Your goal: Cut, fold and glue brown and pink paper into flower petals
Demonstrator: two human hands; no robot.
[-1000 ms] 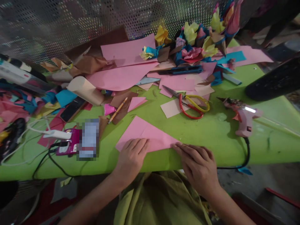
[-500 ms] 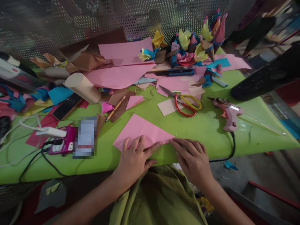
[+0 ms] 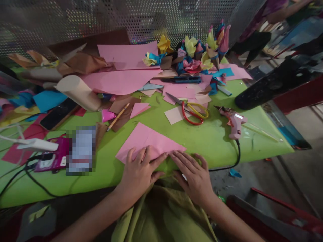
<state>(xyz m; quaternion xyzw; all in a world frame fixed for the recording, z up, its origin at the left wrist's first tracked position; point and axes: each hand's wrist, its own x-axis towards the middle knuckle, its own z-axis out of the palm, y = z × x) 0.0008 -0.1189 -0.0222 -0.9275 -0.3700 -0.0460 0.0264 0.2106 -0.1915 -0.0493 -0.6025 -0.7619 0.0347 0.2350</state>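
A folded piece of pink paper (image 3: 145, 137) lies on the green table close to its front edge, with one corner pointing away from me. My left hand (image 3: 138, 169) rests flat on the paper's lower left part, fingers spread. On the near right edge of the same paper, my right hand (image 3: 190, 171) lies with its fingers stretched out and pressing down. The fingertips of both hands almost meet. Part of the paper's near edge is hidden under my fingers.
Scissors (image 3: 193, 112) with red and yellow handles and a pink glue gun (image 3: 236, 124) lie to the right. A pencil (image 3: 118, 117), a phone (image 3: 80, 149) and a power strip (image 3: 51, 156) are leftward. Crumpled paper flowers (image 3: 199, 50) stand behind. A person (image 3: 254, 33) is at upper right.
My right hand has slid left along the paper's near edge, from its right corner toward my left hand. My left hand stays on the paper. The whole view has shifted slightly.
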